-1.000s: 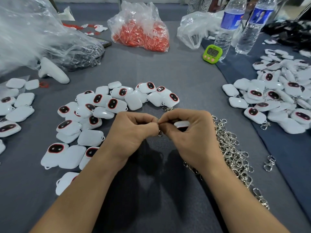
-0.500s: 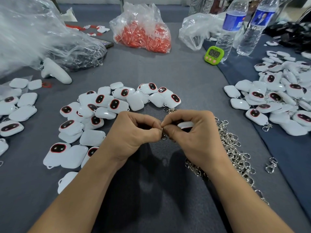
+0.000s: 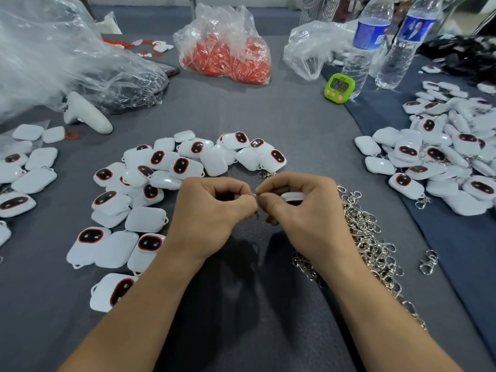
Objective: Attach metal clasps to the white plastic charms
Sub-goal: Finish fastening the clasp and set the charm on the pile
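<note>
Grey cloth surface (image 3: 268, 116). Far-left corner: white controller (image 3: 86, 114), lying just against a large clear bag (image 3: 53, 57). Left edge: scattered charms (image 3: 29, 167). Centre: loose pile of white charms (image 3: 166, 178) arcs round the far and left sides of the left hand (image 3: 214, 210); some lie face-up, showing red-rimmed dark ovals. Toward the far-right corner: green timer (image 3: 339, 88), with two water bottles (image 3: 362, 44) just beside it. Right edge: second charm pile (image 3: 442, 157) on darker blue cloth, several with clasps fitted. The heap of metal clasps (image 3: 370, 237) is partly covered by the right forearm; one loose clasp (image 3: 429, 261) lies apart from it. Left hand: thumb and forefinger pressed together on a small metal clasp (image 3: 256, 216), the rest curled. Right hand (image 3: 303, 213): fingers curled round the held charm (image 3: 294, 196), its fingertips meeting the left's at the clasp, above the surface centre. The join itself is hidden. Containers: large clear bag holds dark metal pieces; red-filled bag (image 3: 228, 47) at the far edge holds red pieces; third clear bag (image 3: 314, 49), contents unreadable.
</note>
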Tool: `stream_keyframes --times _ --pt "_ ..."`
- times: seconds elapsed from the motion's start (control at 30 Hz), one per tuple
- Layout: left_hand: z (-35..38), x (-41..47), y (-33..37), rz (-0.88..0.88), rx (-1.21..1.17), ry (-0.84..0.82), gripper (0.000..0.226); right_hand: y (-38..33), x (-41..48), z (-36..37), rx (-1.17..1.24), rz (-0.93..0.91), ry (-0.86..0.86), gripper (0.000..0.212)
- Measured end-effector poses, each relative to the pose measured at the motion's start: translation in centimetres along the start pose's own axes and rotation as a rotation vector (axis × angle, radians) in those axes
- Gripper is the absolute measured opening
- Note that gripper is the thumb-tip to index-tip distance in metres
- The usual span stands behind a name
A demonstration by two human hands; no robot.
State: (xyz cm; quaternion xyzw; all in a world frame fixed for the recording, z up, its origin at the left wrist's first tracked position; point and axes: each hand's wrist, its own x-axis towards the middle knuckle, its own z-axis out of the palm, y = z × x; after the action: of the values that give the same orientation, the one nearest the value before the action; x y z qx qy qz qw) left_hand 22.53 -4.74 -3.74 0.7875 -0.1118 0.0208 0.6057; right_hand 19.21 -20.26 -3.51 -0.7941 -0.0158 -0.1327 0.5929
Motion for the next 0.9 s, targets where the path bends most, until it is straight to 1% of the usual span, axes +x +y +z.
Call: stream_keyframes --times 0.03,0.1,0.2,0.27,0.33,0.4,0.43,0.47,0.57,0.67,0.77,0.9 --pt "0.0 0.0 -0.1 0.062 0.086 0.076 0.015 0.1 0.0 0.0 0.014 0.022 0.027 0.012" --pt "-0.3 0.0 -0.2 0.153 0.244 0.239 0.004 0.3 0.0 0.0 0.033 0.043 0.074 0.020" --pt "-1.0 -0.1 -0.4 0.208 0.512 0.448 0.003 0.5 0.2 -0.1 0.012 0.051 0.096 0.031" --pt "-0.9 -0.3 -0.4 0.234 0.699 0.501 0.002 0.6 0.2 0.0 -0.008 0.052 0.055 0.040" --pt "-0.4 -0.5 -0.3 0.186 0.755 0.515 0.001 0.6 0.1 0.2 -0.028 0.031 -0.003 0.051" --pt "0.2 -0.6 -0.2 0.120 0.785 0.498 0.004 0.6 0.0 0.4 -0.087 0.009 -0.058 0.060" --pt "0.4 -0.7 -0.2 0.104 0.804 0.477 0.005 0.6 -0.1 0.5 -0.110 -0.003 -0.066 0.060" --pt "0.6 -0.8 -0.2 0.103 0.819 0.451 0.007 0.7 -0.1 0.5 -0.129 -0.019 -0.049 0.056" --pt "1.0 -1.0 -0.3 0.103 0.875 0.352 0.009 0.8 0.0 0.4 -0.169 -0.044 0.080 0.038" --pt "1.7 -1.2 -0.4 0.048 0.930 0.235 0.013 0.9 0.2 0.3 -0.100 -0.025 0.147 0.033" --pt "2.0 -1.1 -0.6 0.075 0.910 0.129 0.013 0.9 0.3 -0.1 -0.125 -0.024 0.200 0.036" --pt "1.5 -0.8 -0.9 0.049 0.783 -0.009 0.014 1.0 0.3 -0.2 -0.133 0.000 0.150 0.021"
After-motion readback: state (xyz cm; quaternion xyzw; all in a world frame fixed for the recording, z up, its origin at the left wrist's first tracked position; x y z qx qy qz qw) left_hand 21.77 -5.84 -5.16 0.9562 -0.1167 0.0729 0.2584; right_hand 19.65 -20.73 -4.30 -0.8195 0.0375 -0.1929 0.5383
